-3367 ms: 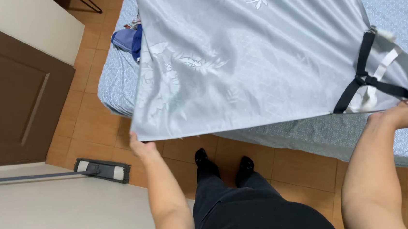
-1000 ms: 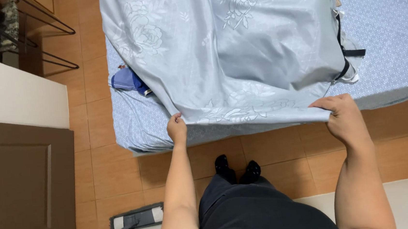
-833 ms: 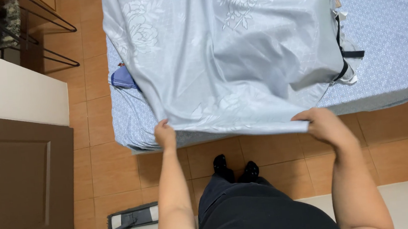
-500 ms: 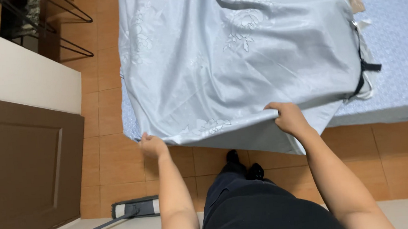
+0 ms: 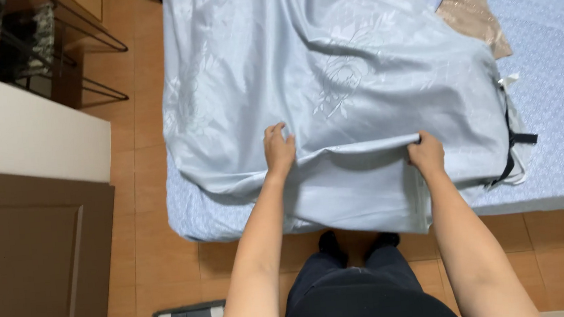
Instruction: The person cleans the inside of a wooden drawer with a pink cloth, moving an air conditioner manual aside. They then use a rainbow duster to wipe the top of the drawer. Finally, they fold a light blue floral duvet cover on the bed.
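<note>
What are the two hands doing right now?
Left hand: closed, gripping a fold of the pale blue sheet.
Right hand: closed, pinching the same fold.

The person is reaching both bare forearms forward, the left hand (image 5: 278,149) lying palm-down with fingers curled, the right hand (image 5: 425,155) pinching closed, wrists straight and well apart.

The pale blue-grey bed cover (image 5: 356,72) is showing a smooth, satiny cloth with a soft sheen and a woven floral pattern. The mattress sheet (image 5: 550,77) beneath is appearing as matt printed cotton-like cloth. Black fabric straps (image 5: 518,140) are hanging at the cover's right edge. The floor tiles (image 5: 159,255) are looking smooth and semi-matt. The brown door (image 5: 35,265) is presenting a matt wood-look finish.
</note>
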